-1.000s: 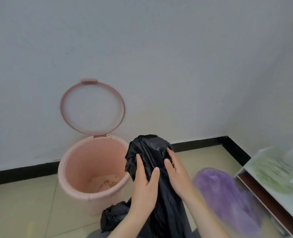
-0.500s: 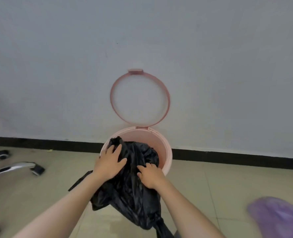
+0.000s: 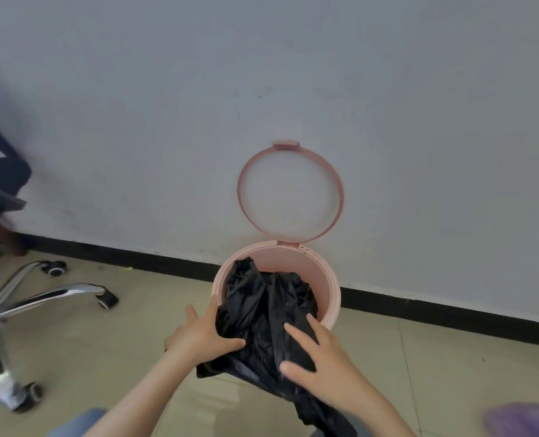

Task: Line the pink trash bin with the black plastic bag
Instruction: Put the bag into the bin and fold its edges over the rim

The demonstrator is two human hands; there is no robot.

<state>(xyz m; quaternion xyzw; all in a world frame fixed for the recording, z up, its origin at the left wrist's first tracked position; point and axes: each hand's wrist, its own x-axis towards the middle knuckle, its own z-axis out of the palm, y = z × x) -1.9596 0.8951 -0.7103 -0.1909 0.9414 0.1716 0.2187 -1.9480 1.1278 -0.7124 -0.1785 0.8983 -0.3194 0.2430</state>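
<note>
Black plastic fills the near middle of your view: the bag (image 3: 263, 323) is bunched and crumpled, its upper part stuffed into the mouth of the bin (image 3: 331, 288) and its lower part spilling over the near rim and trailing down toward you. Your left hand (image 3: 203, 334) lies against the bag's left side, fingers spread, thumb pressed across the plastic; it looks more like a flat press than a closed grasp, though the fingertips are partly hidden behind the folds, so I cannot tell for sure. Your right hand (image 3: 317, 359) rests on the bag's right side, fingers extended and loosely splayed over the plastic, thumb low against it, not curled shut.

The bin is pink and stands on the tiled floor (image 3: 104, 357), close to the black skirting at the foot of the wall (image 3: 261, 74). Its ring lid (image 3: 290, 192) is swung up and stands upright against the wall behind it.

To your left, a chrome chair base (image 3: 25, 305) with castors sits well apart from the bin. At the lower right edge is a blurred purple thing (image 3: 523, 421).
</note>
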